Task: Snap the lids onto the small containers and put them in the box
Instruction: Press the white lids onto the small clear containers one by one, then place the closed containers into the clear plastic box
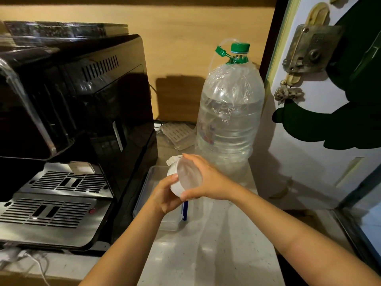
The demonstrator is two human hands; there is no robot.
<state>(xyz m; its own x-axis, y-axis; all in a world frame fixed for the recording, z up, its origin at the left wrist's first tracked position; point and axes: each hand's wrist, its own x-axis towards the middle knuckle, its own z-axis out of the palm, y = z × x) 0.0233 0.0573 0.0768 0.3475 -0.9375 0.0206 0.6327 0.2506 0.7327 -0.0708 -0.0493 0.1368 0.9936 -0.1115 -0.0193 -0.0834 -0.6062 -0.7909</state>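
Observation:
I hold a small round translucent container (pixel 188 176) on its side above the counter, its clear base turned toward me. A white lid (pixel 172 173) sits on its far end. My left hand (pixel 165 198) grips the lid end from below. My right hand (pixel 203 177) wraps the container's rim from the right. Under my hands lies a clear plastic box (pixel 148 182) with a blue latch (pixel 184 210) on its right side. Most of the box's inside is hidden by my hands.
A black coffee machine (pixel 72 112) with a steel drip tray (pixel 51 205) fills the left. A big clear water bottle (pixel 228 116) with a green cap stands behind the box. At the right is a white door (pixel 319 131). Pale stone counter (pixel 206 254) lies in front.

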